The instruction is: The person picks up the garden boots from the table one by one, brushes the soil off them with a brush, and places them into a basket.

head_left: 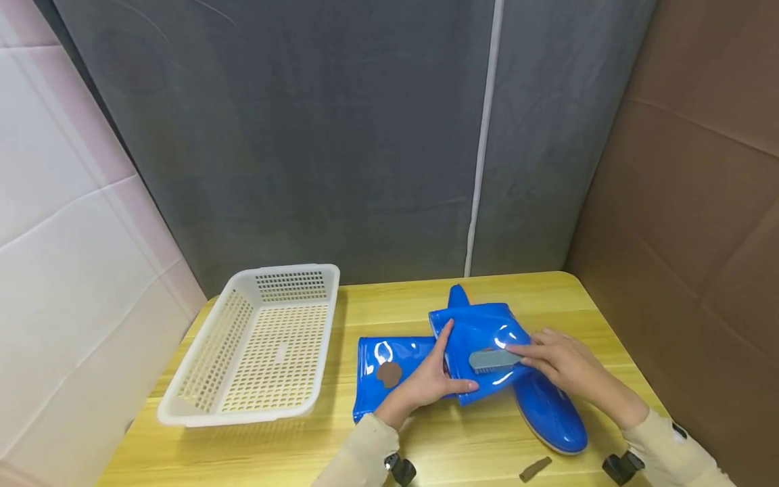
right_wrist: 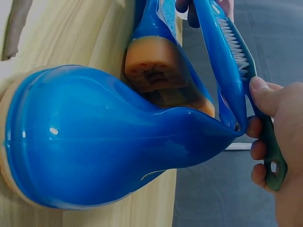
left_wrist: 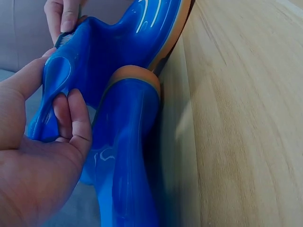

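A shiny blue rain boot (head_left: 475, 325) is held with its shaft raised and its toe (head_left: 550, 412) down on the table. My left hand (head_left: 429, 379) grips the shaft near its opening; in the left wrist view, the thumb is outside and fingers are curled at the rim. My right hand (head_left: 566, 362) holds a grey-green scrub brush (head_left: 487, 360) by its handle. Its white bristles (right_wrist: 236, 47) lie against the shaft in the right wrist view. Beneath lies a second blue boot (head_left: 368, 379) on its side, with a brown patch (head_left: 389, 373) on its shaft.
A white perforated plastic basket (head_left: 331, 318) stands at the left of the wood-grain table (head_left: 255, 450). Near the front edge lies a small brown strip (head_left: 535, 469). A grey panel rises behind, with a brown one at the right and a pale one at the left.
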A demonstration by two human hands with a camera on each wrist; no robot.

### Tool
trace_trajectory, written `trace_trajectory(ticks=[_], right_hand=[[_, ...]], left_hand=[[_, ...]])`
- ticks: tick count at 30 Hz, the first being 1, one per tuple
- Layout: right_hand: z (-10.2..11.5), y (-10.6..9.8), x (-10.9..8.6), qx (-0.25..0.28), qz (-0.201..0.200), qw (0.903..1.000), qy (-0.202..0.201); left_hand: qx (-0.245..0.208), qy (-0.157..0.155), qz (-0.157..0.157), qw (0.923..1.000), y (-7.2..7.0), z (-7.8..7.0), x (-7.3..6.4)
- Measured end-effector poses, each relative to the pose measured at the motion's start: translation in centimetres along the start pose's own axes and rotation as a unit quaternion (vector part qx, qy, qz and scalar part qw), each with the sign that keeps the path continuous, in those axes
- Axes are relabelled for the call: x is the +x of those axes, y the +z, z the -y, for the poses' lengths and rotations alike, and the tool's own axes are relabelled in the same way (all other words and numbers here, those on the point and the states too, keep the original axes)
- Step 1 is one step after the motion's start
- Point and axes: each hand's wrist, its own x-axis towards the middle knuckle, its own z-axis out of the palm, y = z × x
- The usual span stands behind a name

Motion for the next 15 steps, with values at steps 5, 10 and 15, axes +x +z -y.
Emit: trace_trajectory(ticks=[5, 10, 15], right_hand=[[-0.3, -0.1, 0.1, 0.026, -0.041, 0.9987, -0.013], [-0.6, -0.5, 1.2, 0.032, -0.081, 0.9961, -0.012], [-0.9, -0.6, 2.5, 0.023, -0.078, 0.9967, -0.001]], left_hand=[[0.016, 0.005, -0.004, 0.9999, 0.1, -0.1, -0.1], [0.017, 0.008, -0.006, 0.9998, 0.0, -0.3, 0.0], [0.015, 0.005, -0.006, 0.9999, -0.1, -0.3, 0.0]])
